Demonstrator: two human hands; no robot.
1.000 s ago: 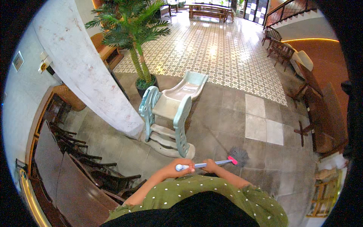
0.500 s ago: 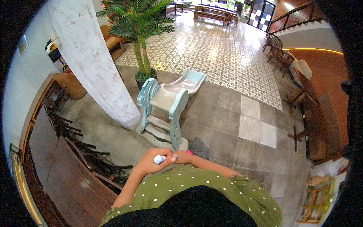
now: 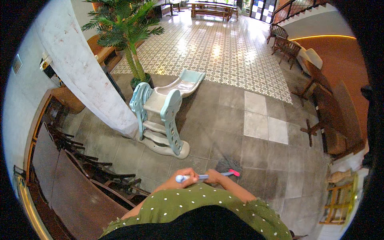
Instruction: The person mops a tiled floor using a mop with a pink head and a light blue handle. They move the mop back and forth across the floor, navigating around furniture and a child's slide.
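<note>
Close in front of my body, both hands grip the pale blue-grey handle of a broom (image 3: 203,177). My left hand (image 3: 185,178) is wrapped round it near the rounded end. My right hand (image 3: 214,177) closes on the handle farther along, to the right. Beyond the right hand shows a bright pink collar (image 3: 235,173). The dark, blurred bristles (image 3: 227,164) spread over the grey tiled floor (image 3: 212,138). Ahead and a little left stands a small child's slide (image 3: 166,116) with pale blue sides and beige steps, apart from the bristles.
A whitish pillar (image 3: 86,68) slants up beside the slide, with a potted palm (image 3: 136,68) behind. Along the left runs a dark wooden table (image 3: 76,188) with chairs tucked in. Wooden tables (image 3: 338,112) and chairs (image 3: 289,48) line the right; patterned tiles (image 3: 208,52) lie farther off.
The broom has swung, so its handle now lies sideways and the collar and bristles show more to the right. Both hands have shifted right and lower; the view has turned slightly right.
</note>
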